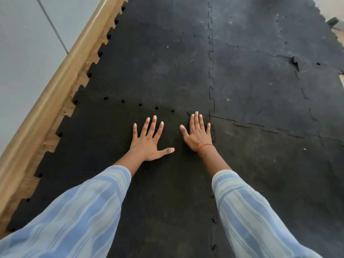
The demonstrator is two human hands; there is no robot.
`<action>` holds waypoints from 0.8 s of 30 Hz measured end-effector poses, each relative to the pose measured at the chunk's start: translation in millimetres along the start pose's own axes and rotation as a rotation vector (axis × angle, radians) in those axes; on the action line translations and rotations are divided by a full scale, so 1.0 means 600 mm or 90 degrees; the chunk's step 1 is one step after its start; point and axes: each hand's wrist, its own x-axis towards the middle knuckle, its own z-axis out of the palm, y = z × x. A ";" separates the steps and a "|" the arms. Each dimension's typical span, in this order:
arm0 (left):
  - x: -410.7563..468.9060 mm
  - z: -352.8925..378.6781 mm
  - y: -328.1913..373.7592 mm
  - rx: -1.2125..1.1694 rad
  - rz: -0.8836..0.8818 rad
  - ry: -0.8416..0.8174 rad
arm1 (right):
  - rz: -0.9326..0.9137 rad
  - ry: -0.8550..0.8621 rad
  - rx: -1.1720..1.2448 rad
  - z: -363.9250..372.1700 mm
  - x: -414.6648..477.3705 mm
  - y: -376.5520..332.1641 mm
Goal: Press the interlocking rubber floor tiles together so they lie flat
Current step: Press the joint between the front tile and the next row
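Note:
Black interlocking rubber floor tiles cover the floor. My left hand (149, 140) lies flat, fingers spread, on the near left tile (104, 146), just below its toothed seam (139, 105) with the far left tile (158, 62). Small gaps show along that seam. My right hand (197, 133) is flat too, palm down, at the near tile's far right corner, beside the vertical seam (211, 75). It wears an orange thread at the wrist. Neither hand holds anything. Another tile (279, 174) lies to the right.
A wooden skirting board (55, 86) runs along the left wall, with a strip of wood floor (65, 112) showing beside the tiles' toothed edge. At the far right a seam has a raised, torn spot (295, 62). Pale floor shows beyond the top right tiles.

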 end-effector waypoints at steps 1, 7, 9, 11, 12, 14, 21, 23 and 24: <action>0.005 -0.001 -0.003 0.004 0.003 0.006 | 0.003 0.003 -0.002 0.003 0.003 -0.001; 0.023 -0.016 -0.007 0.016 0.004 0.007 | 0.028 -0.076 0.014 -0.025 0.011 -0.001; 0.020 -0.018 -0.009 0.010 0.006 0.011 | 0.051 -0.122 0.036 -0.046 0.020 -0.018; 0.015 -0.020 -0.015 0.005 0.026 0.029 | 0.044 -0.142 0.071 -0.062 0.024 -0.040; 0.014 -0.022 -0.024 0.005 0.037 0.043 | 0.020 -0.139 0.086 -0.060 0.022 -0.053; 0.016 -0.030 -0.055 -0.004 0.022 0.068 | -0.040 -0.124 0.094 -0.046 0.015 -0.081; 0.026 -0.072 -0.167 -0.006 -0.089 -0.030 | -0.107 -0.075 0.031 -0.004 0.025 -0.149; 0.029 -0.068 -0.165 -0.008 -0.085 -0.035 | -0.092 -0.074 0.008 0.007 0.025 -0.152; 0.031 -0.067 -0.163 -0.011 -0.087 -0.033 | -0.094 -0.074 -0.006 0.008 0.027 -0.150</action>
